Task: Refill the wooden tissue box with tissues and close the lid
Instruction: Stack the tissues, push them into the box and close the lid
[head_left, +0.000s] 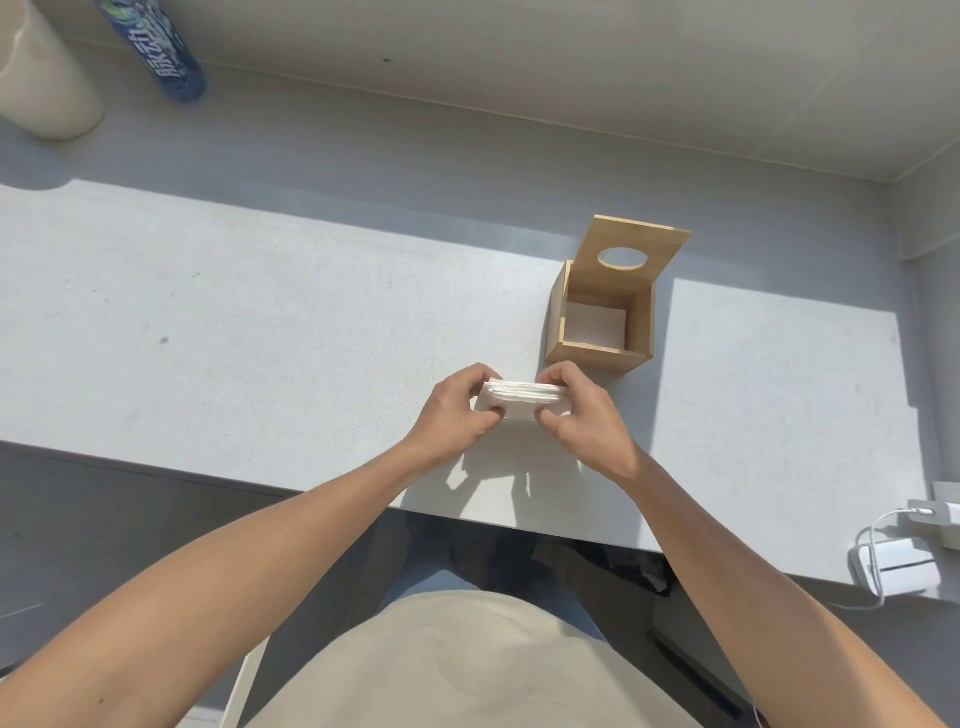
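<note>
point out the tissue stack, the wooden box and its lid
tissue stack (524, 393): head view, on its layered front edge between the hands
wooden box (597, 356): head view, on its near front wall
lid (658, 249): head view, on the raised panel right of its oval hole

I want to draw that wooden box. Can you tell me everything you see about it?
The box is a small cube of light wood that stands upright on the table, a little beyond the hands and to their right. Its lid is swung open and stands up at the far side. The lid has an oval hole for pulling tissues through. Inside, something flat and white lies at the bottom. Neither hand touches the box; only the table does.
</note>
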